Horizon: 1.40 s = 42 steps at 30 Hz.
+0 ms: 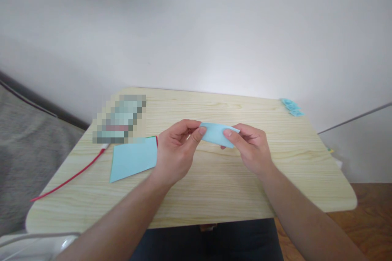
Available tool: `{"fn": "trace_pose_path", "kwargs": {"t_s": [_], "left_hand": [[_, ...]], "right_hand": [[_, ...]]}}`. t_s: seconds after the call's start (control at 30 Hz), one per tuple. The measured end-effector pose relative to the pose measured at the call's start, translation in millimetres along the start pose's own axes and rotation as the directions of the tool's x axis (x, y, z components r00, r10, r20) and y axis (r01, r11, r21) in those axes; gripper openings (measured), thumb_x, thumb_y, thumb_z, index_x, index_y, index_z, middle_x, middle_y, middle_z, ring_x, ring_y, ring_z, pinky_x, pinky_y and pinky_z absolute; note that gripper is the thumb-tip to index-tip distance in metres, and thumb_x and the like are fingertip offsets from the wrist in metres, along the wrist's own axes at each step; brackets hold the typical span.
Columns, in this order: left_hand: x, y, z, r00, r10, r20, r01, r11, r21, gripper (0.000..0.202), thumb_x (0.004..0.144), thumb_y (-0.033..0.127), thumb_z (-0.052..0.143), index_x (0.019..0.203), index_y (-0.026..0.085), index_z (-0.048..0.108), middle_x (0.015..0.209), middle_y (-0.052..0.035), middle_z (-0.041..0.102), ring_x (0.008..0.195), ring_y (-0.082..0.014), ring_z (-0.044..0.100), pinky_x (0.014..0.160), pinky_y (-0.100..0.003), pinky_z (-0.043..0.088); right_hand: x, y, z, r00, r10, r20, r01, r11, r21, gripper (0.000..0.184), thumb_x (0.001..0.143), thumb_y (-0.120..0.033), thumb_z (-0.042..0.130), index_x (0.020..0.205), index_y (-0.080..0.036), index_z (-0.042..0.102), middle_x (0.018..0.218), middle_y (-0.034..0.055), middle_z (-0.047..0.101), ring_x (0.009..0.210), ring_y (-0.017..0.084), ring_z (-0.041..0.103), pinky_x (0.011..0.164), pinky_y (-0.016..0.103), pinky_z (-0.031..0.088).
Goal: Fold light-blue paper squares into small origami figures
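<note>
Both of my hands hold a small light-blue piece of paper [216,133] above the middle of the table. It looks like a narrow folded strip, tilted slightly down to the right. My left hand [180,147] pinches its left end between thumb and fingers. At the right end, the thumb of my right hand [252,144] presses on the paper's face, with fingers behind it. A flat stack of light-blue paper [133,159] lies left of my left hand, which covers its right edge. Green and red edges show beneath the top sheet.
A pixelated, phone-like object [119,119] lies at the table's left, with a red cable [72,178] running from it over the left side. Small folded blue paper pieces [291,107] sit at the far right corner. A white wall [196,28] stands behind the wooden table [306,179].
</note>
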<state>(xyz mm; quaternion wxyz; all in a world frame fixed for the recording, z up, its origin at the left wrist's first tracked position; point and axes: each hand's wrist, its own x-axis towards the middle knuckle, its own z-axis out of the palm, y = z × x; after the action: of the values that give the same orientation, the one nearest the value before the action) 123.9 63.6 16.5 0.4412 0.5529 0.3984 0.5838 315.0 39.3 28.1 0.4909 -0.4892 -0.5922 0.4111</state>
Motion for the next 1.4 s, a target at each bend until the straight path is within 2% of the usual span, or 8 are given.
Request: {"fn": "trace_pose_path", "kwargs": {"t_s": [0.23, 0.33, 0.53, 0.77, 0.9, 1.2, 1.33, 1.4], "left_hand": [[0.7, -3.7, -2.5, 0.999, 0.003, 0.045, -0.006, 0.998, 0.055, 0.017, 0.083, 0.033, 0.076, 0.091, 0.018, 0.073, 0.085, -0.0031, 0.073, 0.077, -0.0157, 0.065, 0.073, -0.028, 0.053], [-0.1, -7.0, -4.0, 0.993, 0.012, 0.114, -0.026, 0.991, 0.129, 0.013, 0.086, 0.031, 0.073, 0.092, 0.019, 0.072, 0.085, -0.0024, 0.072, 0.078, -0.0155, 0.063, 0.074, -0.029, 0.051], [-1.4, -8.2, -3.9, 0.963, -0.033, 0.268, -0.024, 0.978, 0.206, 0.012, 0.09, 0.03, 0.068, 0.092, 0.018, 0.07, 0.081, -0.0022, 0.07, 0.077, -0.0158, 0.063, 0.074, -0.03, 0.049], [0.1, -6.2, -4.3, 0.955, -0.036, 0.293, -0.034, 0.973, 0.229, 0.011, 0.091, 0.029, 0.065, 0.089, 0.018, 0.068, 0.079, -0.0015, 0.068, 0.075, -0.0152, 0.061, 0.071, -0.029, 0.048], [-0.7, -5.9, -4.0, 0.949, -0.035, 0.313, -0.052, 0.963, 0.264, 0.01, 0.091, 0.028, 0.065, 0.088, 0.019, 0.069, 0.078, -0.0014, 0.069, 0.075, -0.0153, 0.061, 0.07, -0.029, 0.047], [2.1, -10.3, -3.3, 0.964, -0.086, 0.253, 0.068, 0.995, 0.078, 0.022, 0.083, 0.037, 0.075, 0.097, 0.02, 0.074, 0.085, -0.0041, 0.074, 0.078, -0.0186, 0.066, 0.073, -0.032, 0.051], [3.1, -9.2, -5.3, 0.938, -0.121, 0.326, 0.091, 0.99, 0.108, 0.026, 0.088, 0.043, 0.069, 0.081, 0.018, 0.072, 0.075, -0.0037, 0.069, 0.072, -0.0167, 0.061, 0.067, -0.03, 0.048], [2.9, -8.0, -5.8, 0.944, -0.102, 0.315, 0.067, 0.99, 0.121, 0.03, 0.089, 0.043, 0.067, 0.076, 0.017, 0.07, 0.071, -0.0026, 0.066, 0.069, -0.0153, 0.058, 0.066, -0.029, 0.045]], "right_hand": [[2.4, 3.2, -0.4, 0.999, 0.037, 0.011, -0.037, 0.999, 0.008, 0.029, 0.089, -0.045, 0.071, 0.077, -0.018, 0.074, 0.068, 0.0025, 0.069, 0.063, 0.015, 0.059, 0.057, 0.027, 0.042], [4.1, 4.1, -0.7, 0.992, 0.089, 0.087, -0.09, 0.996, -0.001, 0.027, 0.086, -0.044, 0.073, 0.078, -0.018, 0.074, 0.066, 0.0008, 0.066, 0.06, 0.013, 0.054, 0.053, 0.025, 0.038], [5.5, 3.9, -3.6, 0.93, 0.252, 0.269, -0.229, 0.967, -0.112, 0.033, 0.083, -0.05, 0.075, 0.078, -0.017, 0.077, 0.065, 0.0023, 0.069, 0.056, 0.012, 0.054, 0.05, 0.024, 0.038], [9.4, 5.1, -4.5, 0.903, 0.258, 0.343, -0.244, 0.966, -0.084, 0.032, 0.083, -0.048, 0.075, 0.078, -0.016, 0.078, 0.069, 0.0037, 0.073, 0.059, 0.012, 0.059, 0.053, 0.023, 0.041], [10.0, 5.7, -5.2, 0.878, 0.266, 0.399, -0.233, 0.964, -0.129, 0.031, 0.082, -0.046, 0.076, 0.074, -0.016, 0.077, 0.067, 0.0031, 0.072, 0.056, 0.011, 0.055, 0.052, 0.023, 0.038], [9.5, 10.6, -3.9, 0.91, 0.232, 0.343, -0.224, 0.973, -0.063, 0.033, 0.082, -0.049, 0.076, 0.075, -0.016, 0.077, 0.071, 0.0047, 0.075, 0.06, 0.014, 0.061, 0.058, 0.025, 0.043], [9.4, 10.5, -2.5, 0.928, 0.23, 0.292, -0.249, 0.968, 0.029, 0.034, 0.081, -0.049, 0.078, 0.078, -0.016, 0.076, 0.074, 0.006, 0.076, 0.065, 0.016, 0.066, 0.06, 0.026, 0.048], [9.5, 9.8, -2.0, 0.93, 0.228, 0.289, -0.253, 0.966, 0.05, 0.034, 0.08, -0.049, 0.078, 0.079, -0.016, 0.076, 0.074, 0.0061, 0.076, 0.065, 0.016, 0.067, 0.061, 0.026, 0.049]]}}
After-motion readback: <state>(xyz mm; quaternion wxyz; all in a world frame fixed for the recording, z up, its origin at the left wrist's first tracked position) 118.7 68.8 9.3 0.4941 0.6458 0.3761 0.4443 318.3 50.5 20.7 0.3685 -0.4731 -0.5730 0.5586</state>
